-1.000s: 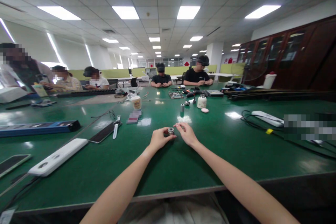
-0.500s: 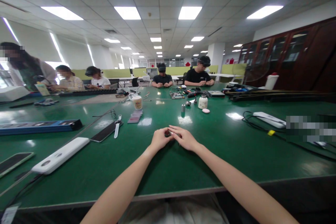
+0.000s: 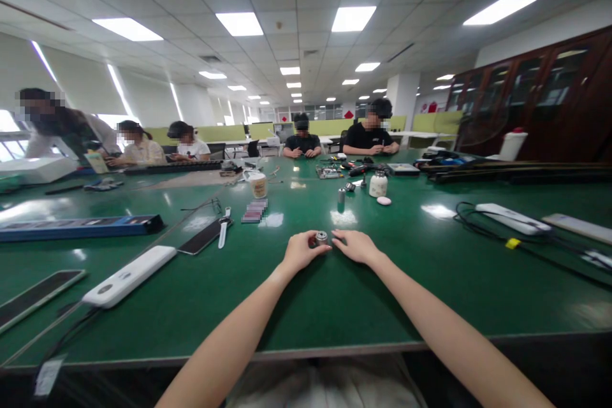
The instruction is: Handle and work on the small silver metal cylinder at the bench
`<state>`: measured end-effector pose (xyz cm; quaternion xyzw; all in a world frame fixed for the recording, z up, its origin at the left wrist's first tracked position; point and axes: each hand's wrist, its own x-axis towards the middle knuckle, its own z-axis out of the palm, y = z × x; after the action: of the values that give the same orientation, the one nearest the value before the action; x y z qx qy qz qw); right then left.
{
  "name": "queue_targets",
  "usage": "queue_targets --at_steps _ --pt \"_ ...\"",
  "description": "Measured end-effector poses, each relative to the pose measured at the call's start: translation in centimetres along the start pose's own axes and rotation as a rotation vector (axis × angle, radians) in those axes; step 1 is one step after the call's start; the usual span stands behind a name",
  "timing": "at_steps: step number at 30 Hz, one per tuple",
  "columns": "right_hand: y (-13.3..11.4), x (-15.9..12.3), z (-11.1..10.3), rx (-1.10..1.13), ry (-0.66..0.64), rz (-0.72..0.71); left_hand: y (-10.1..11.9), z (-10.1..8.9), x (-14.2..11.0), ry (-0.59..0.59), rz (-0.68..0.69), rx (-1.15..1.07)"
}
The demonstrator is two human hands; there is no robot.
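On the green table [image 3: 335,306] in front of me stands a small round metal part [image 3: 321,238], silvery, with a ring-shaped top. My left hand [image 3: 302,250] is closed around it, thumb on the near side and fingers at the left and behind. Just right of the part is my right hand [image 3: 354,246], apart from it, its fingers loosely bent and a gap between thumb and fingers. Nothing shows in that hand. Farther back stand a grey metal cylinder [image 3: 341,196], and a white jar [image 3: 378,184] with a round pale lid [image 3: 384,201] lying beside it.
Left are a white power strip [image 3: 131,275], a phone [image 3: 38,296], a dark tablet-like slab [image 3: 203,239], a white-strapped watch [image 3: 223,229] and a blue bar [image 3: 81,227]. A paper cup [image 3: 258,185] stands mid-table. Cables [image 3: 482,226] run right. Several people sit beyond.
My right hand came over the metal part, covering it, then drew back to the right. The left hand stayed around the part. The whole view has shifted slightly.
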<state>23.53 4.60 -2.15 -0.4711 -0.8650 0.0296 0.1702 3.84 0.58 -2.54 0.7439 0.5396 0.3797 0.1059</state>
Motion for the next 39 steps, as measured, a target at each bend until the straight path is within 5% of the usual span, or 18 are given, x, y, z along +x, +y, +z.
queue_targets --at_steps 8,17,26,32,39 --pt "-1.9 -0.6 -0.4 -0.209 -0.038 0.048 0.0 0.0 0.0 -0.002 -0.003 -0.013" --pt "-1.1 -0.3 0.3 -0.13 0.155 0.128 -0.1 0.1 -0.1 0.001 0.001 -0.025" --pt "-0.3 0.5 0.8 0.149 0.281 0.171 -0.3 0.3 0.0 0.006 0.003 -0.009" --pt "-1.9 0.1 -0.2 0.411 0.38 0.012 -0.4 0.4 0.0 0.006 0.016 -0.016" --pt "-3.2 -0.5 -0.4 0.416 0.414 -0.021 -0.5 0.4 0.0 0.001 0.013 -0.014"
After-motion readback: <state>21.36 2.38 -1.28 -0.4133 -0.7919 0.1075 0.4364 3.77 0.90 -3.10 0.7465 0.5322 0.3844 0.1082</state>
